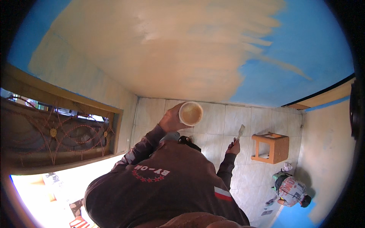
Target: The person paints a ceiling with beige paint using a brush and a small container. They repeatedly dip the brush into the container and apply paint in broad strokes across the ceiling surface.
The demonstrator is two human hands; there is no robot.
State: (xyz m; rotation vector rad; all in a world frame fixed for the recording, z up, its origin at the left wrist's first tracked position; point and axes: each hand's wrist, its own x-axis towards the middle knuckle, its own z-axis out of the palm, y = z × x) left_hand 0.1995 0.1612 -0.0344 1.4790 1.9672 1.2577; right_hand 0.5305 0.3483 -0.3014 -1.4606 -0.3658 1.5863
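My left hand [172, 119] grips the side of a round white tub [202, 113], held out in front of my chest. Beige paint [191, 114] shows inside the tub. Lower and to the right, my right hand [233, 146] is closed round the handle of a paintbrush [241, 132]. The brush's flat, pale head points up and away from me, apart from the tub and the wall. Ahead stands a blue wall [300, 41] with a broad coat of beige [171, 53] across its left and middle, streaky along the right border.
A brown woven-look stool [281, 148] lies on the pale tiled floor [213, 142] to the right. Beyond it another person [292, 191] is low by the right wall [323, 140], partly beige and partly blue. On the left is a window with a metal grille [53, 133].
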